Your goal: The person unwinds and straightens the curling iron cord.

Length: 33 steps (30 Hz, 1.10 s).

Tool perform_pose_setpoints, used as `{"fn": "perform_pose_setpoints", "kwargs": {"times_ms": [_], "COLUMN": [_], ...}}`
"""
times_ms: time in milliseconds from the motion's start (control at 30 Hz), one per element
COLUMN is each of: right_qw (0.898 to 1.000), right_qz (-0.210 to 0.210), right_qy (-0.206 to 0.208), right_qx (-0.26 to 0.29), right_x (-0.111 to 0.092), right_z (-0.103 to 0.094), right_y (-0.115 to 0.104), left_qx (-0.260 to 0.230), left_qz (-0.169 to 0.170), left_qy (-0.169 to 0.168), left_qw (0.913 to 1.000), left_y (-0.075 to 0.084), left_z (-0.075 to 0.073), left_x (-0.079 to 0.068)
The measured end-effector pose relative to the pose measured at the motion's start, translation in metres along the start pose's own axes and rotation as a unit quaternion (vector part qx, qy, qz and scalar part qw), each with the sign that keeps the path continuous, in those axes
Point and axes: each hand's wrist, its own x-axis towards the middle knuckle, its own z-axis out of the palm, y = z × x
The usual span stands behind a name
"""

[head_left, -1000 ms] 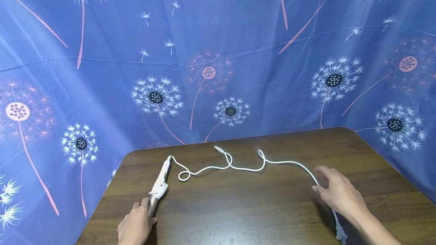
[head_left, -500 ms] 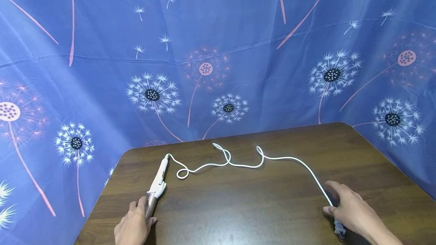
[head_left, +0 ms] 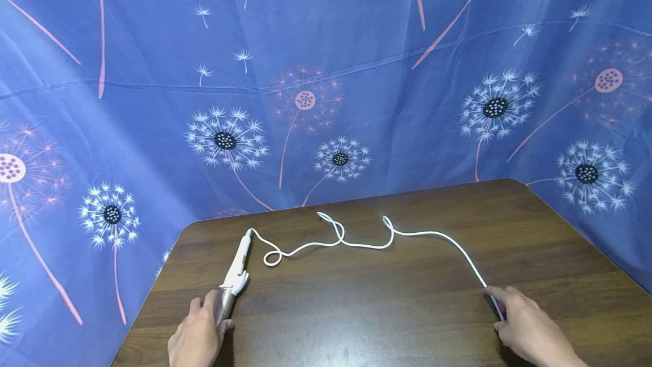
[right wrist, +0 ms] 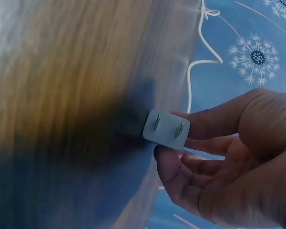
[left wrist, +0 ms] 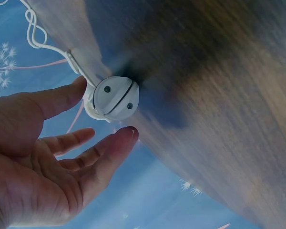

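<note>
A white curling iron (head_left: 236,273) with a metal barrel lies on the table's left side, its barrel pointing toward me. My left hand (head_left: 198,333) is around the barrel, thumb on one side and fingers on the other. In the left wrist view the thumb meets the iron near its round white end cap (left wrist: 117,99), while the spread fingers leave a visible gap to it. From the handle a white cord (head_left: 364,246) runs in loops to my right hand (head_left: 530,327). That hand pinches the two-prong plug (right wrist: 168,128) between thumb and fingers; its prongs face the wrist camera.
The brown wooden table (head_left: 356,304) has rounded far corners. Just behind and beside it hangs a blue curtain (head_left: 382,72) with dandelion prints. The cord loops lie near the table's far edge.
My right hand has slid along the cord toward me and now grips the plug. The left hand keeps its place at the barrel. The head view has shifted slightly.
</note>
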Motion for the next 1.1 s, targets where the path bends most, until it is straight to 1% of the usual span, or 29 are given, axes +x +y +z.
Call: {"fn": "perform_pose_setpoints", "kwargs": {"times_ms": [67,133,233,367,600,833,967,1100], "right_qw": [1.000,1.000,1.000,0.999,0.999,0.999,0.999,0.997], "right_qz": [-0.008,-0.013,-0.011,-0.006,-0.014,-0.007,0.012,0.043], "right_qy": [0.012,0.013,-0.002,-0.016,0.009,0.023,0.007,-0.027], "right_qx": [-0.005,-0.012,-0.020,-0.028,-0.038,-0.046,-0.052,-0.058], "right_x": [-0.001,-0.003,-0.003,-0.004,-0.007,-0.009,-0.009,-0.007], "right_z": [0.000,0.000,0.000,-0.001,-0.004,-0.006,-0.009,-0.014], "right_y": [0.001,0.002,0.005,0.006,0.009,0.023,0.032,0.042], "left_qx": [0.001,0.003,0.005,0.005,0.004,0.002,0.001,-0.005], "left_qz": [-0.003,-0.006,-0.010,-0.010,-0.005,0.003,0.008,0.009], "left_qy": [-0.002,-0.007,-0.015,-0.015,-0.008,-0.002,0.002,-0.004], "left_qw": [1.0000,1.0000,0.9998,0.9998,0.9999,1.0000,1.0000,0.9999], "left_y": [-0.001,-0.001,-0.002,-0.003,-0.004,-0.005,-0.005,-0.004], "left_z": [0.000,-0.001,-0.002,-0.003,-0.005,-0.005,-0.003,-0.002], "left_x": [0.000,0.000,0.000,-0.001,-0.002,-0.003,-0.002,-0.001]}}
